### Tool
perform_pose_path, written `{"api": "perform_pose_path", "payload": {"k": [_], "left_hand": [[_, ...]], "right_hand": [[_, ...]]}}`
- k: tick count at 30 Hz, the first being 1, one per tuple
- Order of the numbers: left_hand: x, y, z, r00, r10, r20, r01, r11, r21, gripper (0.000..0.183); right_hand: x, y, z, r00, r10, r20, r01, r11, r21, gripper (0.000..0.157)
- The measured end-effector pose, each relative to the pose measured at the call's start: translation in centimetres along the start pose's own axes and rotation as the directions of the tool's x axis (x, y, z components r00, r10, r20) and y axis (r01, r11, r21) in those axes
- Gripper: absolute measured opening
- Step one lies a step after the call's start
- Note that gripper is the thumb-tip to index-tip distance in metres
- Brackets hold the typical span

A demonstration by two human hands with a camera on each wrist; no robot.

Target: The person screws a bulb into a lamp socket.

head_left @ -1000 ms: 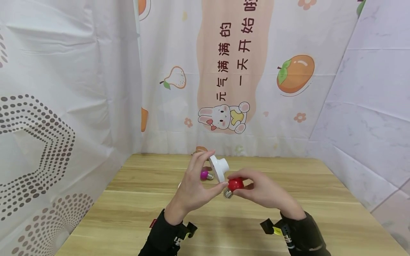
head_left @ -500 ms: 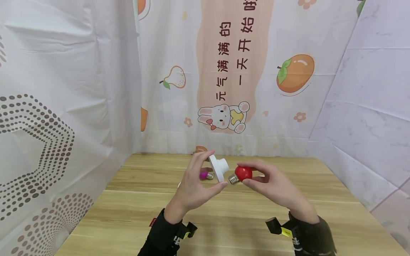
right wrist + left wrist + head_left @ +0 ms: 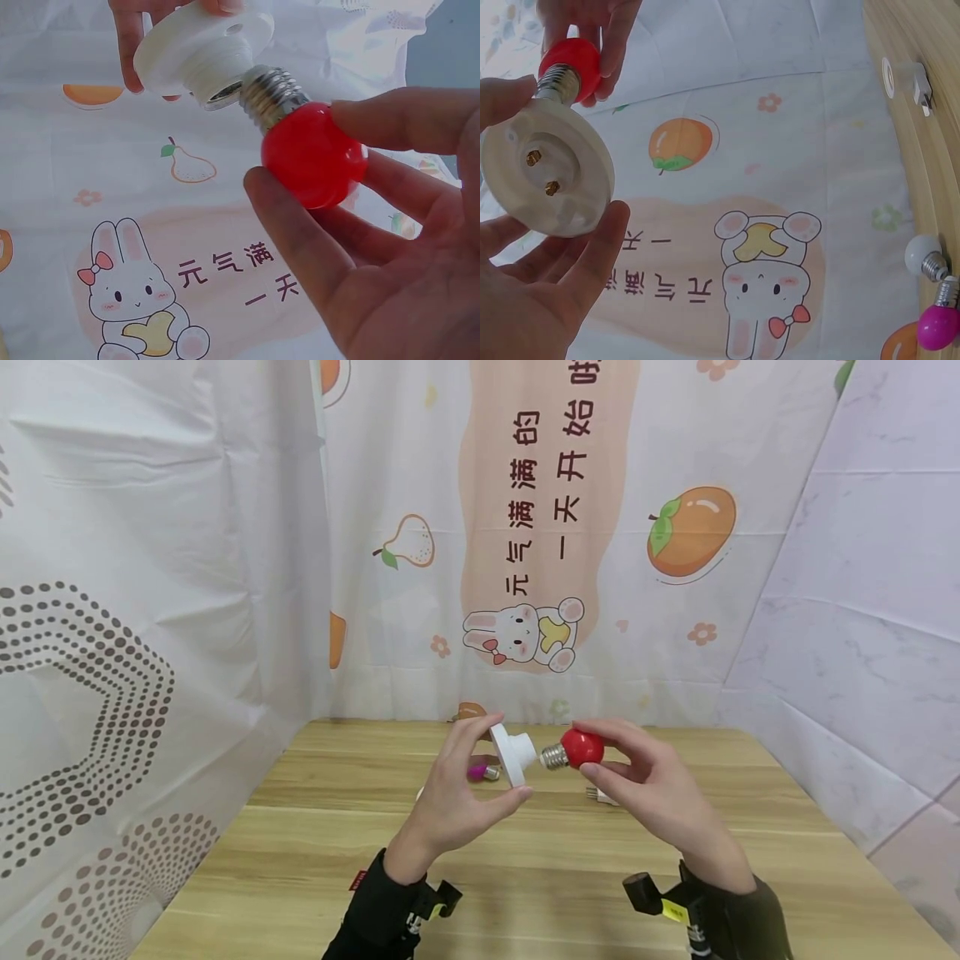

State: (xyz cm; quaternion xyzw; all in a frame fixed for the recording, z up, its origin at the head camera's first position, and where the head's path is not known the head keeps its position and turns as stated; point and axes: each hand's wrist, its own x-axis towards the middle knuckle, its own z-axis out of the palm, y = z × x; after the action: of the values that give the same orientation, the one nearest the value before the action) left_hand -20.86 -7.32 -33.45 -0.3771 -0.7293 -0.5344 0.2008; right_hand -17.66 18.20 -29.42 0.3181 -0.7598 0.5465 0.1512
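Note:
My left hand point(image 3: 457, 806) grips a round white lamp holder point(image 3: 516, 756) by its rim, its socket mouth facing right. Two brass terminals show on the underside of the lamp holder point(image 3: 547, 169) in the left wrist view. Between thumb and fingers, my right hand point(image 3: 660, 785) pinches a red light bulb point(image 3: 583, 748) by its glass. The silver screw base of the red bulb point(image 3: 311, 157) points toward the socket mouth. In the right wrist view that base sits right at the socket's edge, tilted against its opening. Both things are held above the wooden table point(image 3: 480, 877).
On the table behind my left hand lies a magenta bulb point(image 3: 477, 772), with a white bulb point(image 3: 922, 255) beside it in the left wrist view. Farther right lies a white piece with metal prongs point(image 3: 602, 796), partly behind the right hand. Printed curtains point(image 3: 405, 627) hang around the table.
My right hand has moved right and up, turning the red bulb from base-down to base-left, in line with the socket. The left hand and lamp holder have stayed nearly still.

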Motion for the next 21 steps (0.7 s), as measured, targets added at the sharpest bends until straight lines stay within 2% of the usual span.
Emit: {"api": "perform_pose_path", "payload": {"k": [3, 8, 15, 21], "left_hand": [[-0.01, 0.08, -0.01, 1.000, -0.001, 0.001, 0.001, 1.000, -0.016, 0.083], [-0.06, 0.15, -0.05, 1.000, 0.001, 0.008, 0.000, 0.999, -0.040, 0.084], [-0.17, 0.24, -0.15, 1.000, -0.019, 0.022, 0.020, 0.999, -0.042, 0.085], [-0.07, 0.37, -0.23, 1.000, -0.003, 0.022, 0.004, 0.999, -0.050, 0.083]], "right_hand": [[0.00, -0.12, 0.12, 0.998, -0.039, -0.039, 0.038, 0.999, -0.012, 0.048], [0.07, -0.05, 0.17, 0.995, -0.080, -0.064, 0.082, 0.996, 0.032, 0.049], [0.06, 0.09, 0.32, 0.996, -0.054, -0.070, 0.056, 0.998, 0.022, 0.049], [0.16, 0.06, 0.49, 0.996, -0.029, -0.083, 0.031, 0.999, 0.029, 0.049]]}}
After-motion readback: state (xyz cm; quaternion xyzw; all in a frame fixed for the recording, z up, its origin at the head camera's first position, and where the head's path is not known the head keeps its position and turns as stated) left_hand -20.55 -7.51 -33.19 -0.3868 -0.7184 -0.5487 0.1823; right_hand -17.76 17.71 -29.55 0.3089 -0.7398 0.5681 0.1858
